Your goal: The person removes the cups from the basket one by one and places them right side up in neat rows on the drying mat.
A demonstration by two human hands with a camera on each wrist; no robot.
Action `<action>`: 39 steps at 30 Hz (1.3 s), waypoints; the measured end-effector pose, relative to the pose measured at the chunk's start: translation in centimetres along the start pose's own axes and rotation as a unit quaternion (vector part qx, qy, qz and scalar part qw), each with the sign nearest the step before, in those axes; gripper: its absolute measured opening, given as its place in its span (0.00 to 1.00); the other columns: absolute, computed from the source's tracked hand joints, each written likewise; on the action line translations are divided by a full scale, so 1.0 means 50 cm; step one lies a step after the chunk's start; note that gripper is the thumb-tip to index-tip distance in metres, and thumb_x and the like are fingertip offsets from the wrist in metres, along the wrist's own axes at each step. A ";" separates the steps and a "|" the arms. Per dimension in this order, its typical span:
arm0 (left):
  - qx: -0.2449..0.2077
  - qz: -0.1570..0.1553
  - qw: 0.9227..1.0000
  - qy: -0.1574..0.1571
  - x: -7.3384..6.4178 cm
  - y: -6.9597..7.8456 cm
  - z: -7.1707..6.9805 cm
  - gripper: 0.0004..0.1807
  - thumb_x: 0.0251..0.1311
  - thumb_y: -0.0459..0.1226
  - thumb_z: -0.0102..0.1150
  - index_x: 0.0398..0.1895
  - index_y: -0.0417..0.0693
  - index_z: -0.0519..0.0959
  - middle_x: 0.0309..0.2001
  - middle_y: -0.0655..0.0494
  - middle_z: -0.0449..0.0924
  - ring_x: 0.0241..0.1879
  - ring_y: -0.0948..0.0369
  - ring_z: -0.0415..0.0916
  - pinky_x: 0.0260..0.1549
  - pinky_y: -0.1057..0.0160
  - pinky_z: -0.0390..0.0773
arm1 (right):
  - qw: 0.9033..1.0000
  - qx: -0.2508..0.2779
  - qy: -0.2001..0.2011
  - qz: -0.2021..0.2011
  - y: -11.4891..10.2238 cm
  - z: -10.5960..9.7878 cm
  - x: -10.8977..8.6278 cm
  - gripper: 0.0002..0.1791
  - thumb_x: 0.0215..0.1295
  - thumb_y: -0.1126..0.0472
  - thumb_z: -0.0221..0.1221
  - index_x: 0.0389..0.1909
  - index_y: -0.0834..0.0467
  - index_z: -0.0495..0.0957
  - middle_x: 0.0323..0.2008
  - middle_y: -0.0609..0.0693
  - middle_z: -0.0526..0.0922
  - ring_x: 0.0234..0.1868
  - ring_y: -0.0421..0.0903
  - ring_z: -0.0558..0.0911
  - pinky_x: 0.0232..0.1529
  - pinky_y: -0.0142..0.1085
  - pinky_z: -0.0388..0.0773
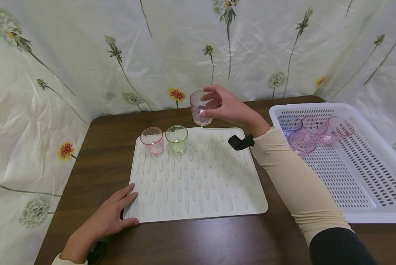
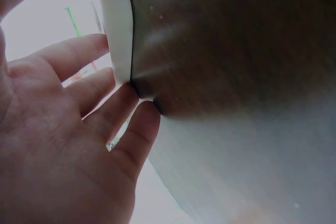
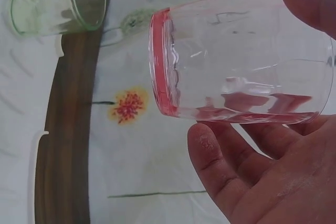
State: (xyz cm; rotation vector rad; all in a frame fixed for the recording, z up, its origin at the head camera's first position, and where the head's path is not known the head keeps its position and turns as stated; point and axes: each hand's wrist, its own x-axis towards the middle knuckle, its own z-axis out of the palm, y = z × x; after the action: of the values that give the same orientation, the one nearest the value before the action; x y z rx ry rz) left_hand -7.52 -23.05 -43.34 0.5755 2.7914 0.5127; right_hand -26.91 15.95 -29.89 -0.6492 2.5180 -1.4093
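My right hand (image 1: 229, 105) grips a clear pink-tinted drinking glass (image 1: 198, 110) over the far edge of a white ridged drying mat (image 1: 198, 180). The right wrist view shows the glass (image 3: 236, 61) between thumb and fingers, its thick pink base facing away from the palm. On the mat's far left part stand a pink glass (image 1: 152, 141) and, right beside it, a green glass (image 1: 177, 140). At the mat's near left corner my left hand (image 1: 106, 217) rests with fingers spread. Its fingertips (image 2: 147, 111) touch the mat's edge in the left wrist view.
To the right stands a white perforated plastic basket (image 1: 337, 197). Several glasses are grouped in its far left part, a blue glass (image 1: 290, 124) and pink ones (image 1: 302, 143). A floral curtain (image 1: 171, 48) hangs behind the dark wooden table (image 1: 98, 162).
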 end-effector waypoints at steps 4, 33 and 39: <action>0.001 0.000 1.000 0.001 0.000 0.000 0.000 0.45 0.50 0.56 0.72 0.69 0.43 0.71 0.75 0.42 0.60 0.71 0.41 0.63 0.62 0.39 0.70 | 1.000 0.018 0.004 0.002 -0.001 0.010 0.004 0.44 0.61 0.60 0.66 0.74 0.56 0.55 0.66 0.56 0.72 0.63 0.54 0.75 0.63 0.51 0.74; 0.005 0.024 0.999 0.024 0.000 -0.004 0.004 0.43 0.49 0.52 0.74 0.67 0.41 0.73 0.74 0.41 0.62 0.70 0.40 0.65 0.60 0.40 0.72 | 1.000 0.024 0.013 0.005 0.067 0.058 -0.010 0.45 0.61 0.56 0.67 0.75 0.54 0.54 0.67 0.54 0.71 0.62 0.53 0.76 0.56 0.50 0.78; 0.003 0.022 1.000 0.020 0.000 -0.005 0.005 0.44 0.49 0.53 0.74 0.67 0.41 0.73 0.74 0.41 0.62 0.70 0.40 0.65 0.60 0.40 0.72 | 1.000 0.021 0.004 0.008 0.083 0.071 -0.013 0.45 0.62 0.56 0.66 0.76 0.56 0.53 0.69 0.56 0.69 0.65 0.54 0.73 0.59 0.51 0.76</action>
State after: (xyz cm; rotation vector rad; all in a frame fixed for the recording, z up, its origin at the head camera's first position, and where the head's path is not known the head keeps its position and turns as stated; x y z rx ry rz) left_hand -7.54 -23.17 -43.65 0.6361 2.8240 0.5293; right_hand -26.20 15.41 -35.31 -0.6146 2.4879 -1.4570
